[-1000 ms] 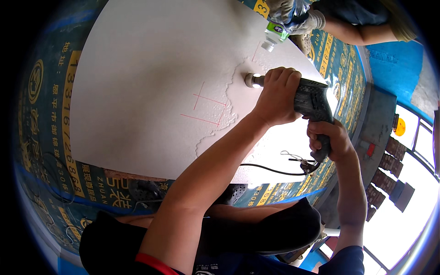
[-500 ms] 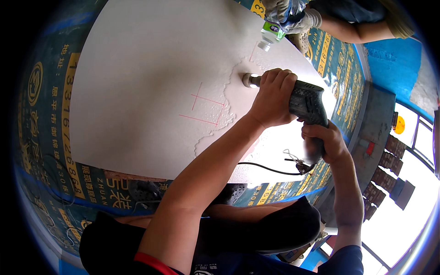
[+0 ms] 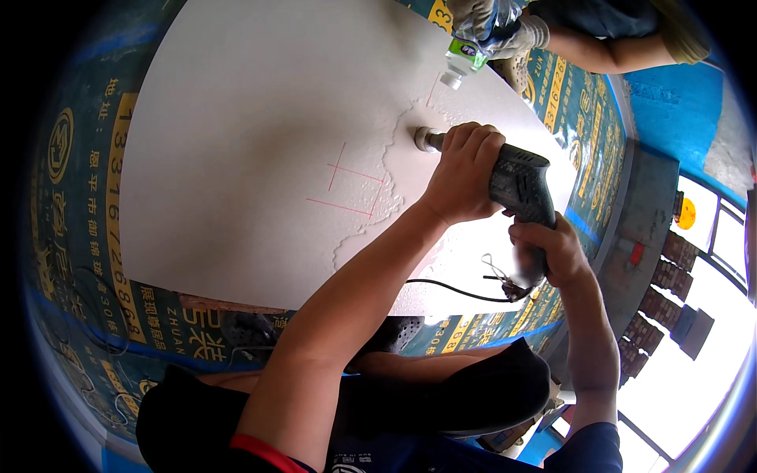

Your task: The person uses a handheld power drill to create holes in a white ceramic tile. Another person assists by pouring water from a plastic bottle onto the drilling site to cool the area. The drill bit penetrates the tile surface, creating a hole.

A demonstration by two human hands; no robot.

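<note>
A dark corded power drill [image 3: 522,180] lies tilted across the pale board, held in both my hands. My left hand [image 3: 469,169] wraps round its front end, just behind the chuck. Round the rear handle my right hand [image 3: 552,251] is closed. A round metal hole saw bit [image 3: 426,139] points left from the drill and meets the wet face of the large white slab [image 3: 236,158]. Water [image 3: 410,173] with a wavy edge spreads around the bit. Thin red lines [image 3: 355,189] mark the slab left of it. The drill's black cable [image 3: 461,292] trails left.
At the far right, a co-worker's gloved hands [image 3: 516,35] tip a clear bottle [image 3: 464,61] with a green label over the slab. Printed green protective sheeting [image 3: 110,315] covers the floor. Stacked brown tiles or bricks [image 3: 662,307] stand along the right side.
The drill and both my hands have shifted slightly left. The co-worker's tilted bottle has moved a little left and up.
</note>
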